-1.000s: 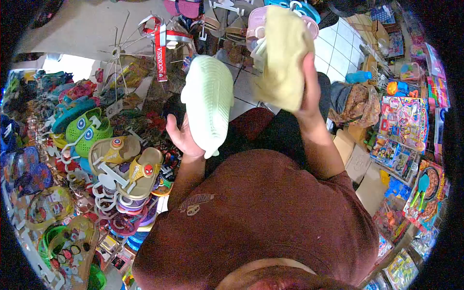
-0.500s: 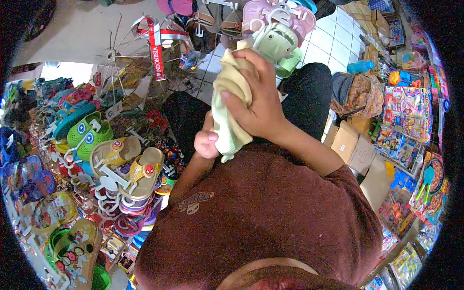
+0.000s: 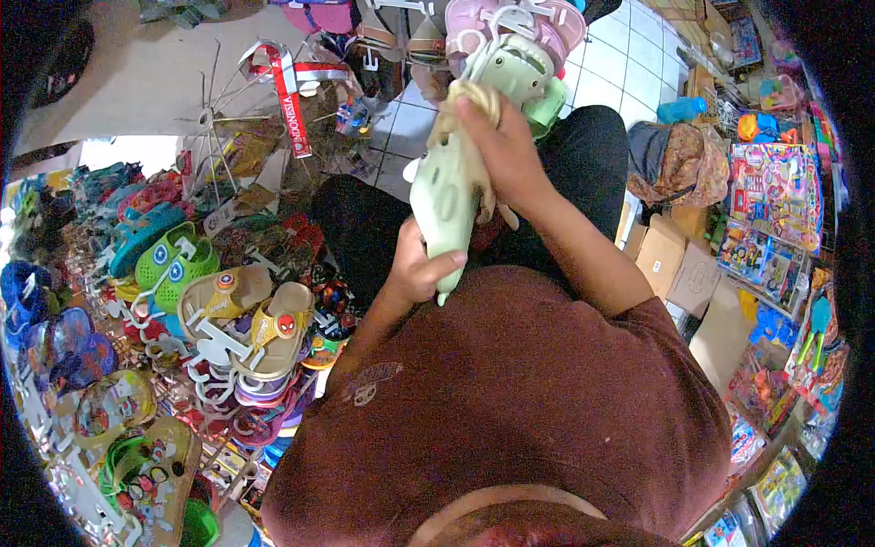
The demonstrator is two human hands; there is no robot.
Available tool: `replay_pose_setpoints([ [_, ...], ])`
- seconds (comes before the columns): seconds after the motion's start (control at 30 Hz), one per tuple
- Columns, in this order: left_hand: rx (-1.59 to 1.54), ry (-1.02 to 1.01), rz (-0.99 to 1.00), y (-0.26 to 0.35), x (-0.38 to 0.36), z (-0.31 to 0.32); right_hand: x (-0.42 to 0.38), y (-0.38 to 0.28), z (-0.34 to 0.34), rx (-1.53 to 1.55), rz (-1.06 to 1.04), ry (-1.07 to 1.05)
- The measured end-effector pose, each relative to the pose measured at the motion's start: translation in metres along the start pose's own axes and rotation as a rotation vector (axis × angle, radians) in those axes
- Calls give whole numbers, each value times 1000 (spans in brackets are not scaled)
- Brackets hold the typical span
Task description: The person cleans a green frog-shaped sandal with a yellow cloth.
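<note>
A pale green rubber shoe (image 3: 442, 196) is held over my lap, its narrow end toward my chest. Around that lower end my left hand (image 3: 421, 266) is closed, thumb across the shoe. My right hand (image 3: 506, 146) is wrapped round a beige cloth (image 3: 485, 102) at the shoe's upper end; part of the cloth hangs along its right side. Just beyond is another pale green shoe (image 3: 518, 71) with eyes and a toothed mouth, next to pink clogs (image 3: 561, 27).
Piled sandals and clogs (image 3: 173, 264) on hangers fill the left side. A red and white ribbon (image 3: 290, 105) hangs near metal spokes (image 3: 208, 118). To the right are a cardboard box (image 3: 658, 255), a patterned bag (image 3: 697, 164), a blue bottle (image 3: 682, 110) and packaged toys (image 3: 775, 196).
The cloth has shifted up and right off the shoe, exposing more of its surface. My left hand has moved right and closed over the lower end.
</note>
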State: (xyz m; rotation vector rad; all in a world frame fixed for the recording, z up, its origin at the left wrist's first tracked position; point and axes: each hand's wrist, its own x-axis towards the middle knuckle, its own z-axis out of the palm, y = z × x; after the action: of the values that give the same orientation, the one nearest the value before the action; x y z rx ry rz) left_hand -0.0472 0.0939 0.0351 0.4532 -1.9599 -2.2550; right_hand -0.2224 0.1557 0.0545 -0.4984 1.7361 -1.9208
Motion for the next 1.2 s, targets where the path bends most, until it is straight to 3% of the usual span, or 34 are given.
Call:
replay_pose_setpoints([
  [0.07,84,9,55,3,1,3,7,10,-13,180,127,-20],
  [0.17,447,-137,222,10,9,-2,12,13,-19,559,322,-117],
  [0.27,378,-38,135,11,5,0,17,9,-20,877,570,-201],
  [0.37,37,76,33,14,3,-4,21,14,-32,1153,615,-318],
  [0.4,38,111,-4,16,5,-6,16,20,-36,1178,520,-517],
  [0.5,516,9,100,12,9,-6,-9,19,-18,-152,-327,-390],
  [0.53,554,-36,93,15,9,-9,-16,-2,-16,-103,-127,-382],
  [0.63,627,-33,139,13,10,-1,-8,17,-16,68,11,-443],
  [0.77,686,-5,275,13,7,7,-12,3,-18,102,68,-368],
  [0.97,829,-61,511,24,9,15,-5,-18,-23,632,347,-211],
  [1.1,834,-60,468,22,8,13,4,-4,-24,749,483,-168],
  [1.13,857,-53,506,18,6,14,13,7,-29,998,626,-253],
  [1.2,857,-58,514,16,5,13,22,15,-38,1108,636,-401],
])
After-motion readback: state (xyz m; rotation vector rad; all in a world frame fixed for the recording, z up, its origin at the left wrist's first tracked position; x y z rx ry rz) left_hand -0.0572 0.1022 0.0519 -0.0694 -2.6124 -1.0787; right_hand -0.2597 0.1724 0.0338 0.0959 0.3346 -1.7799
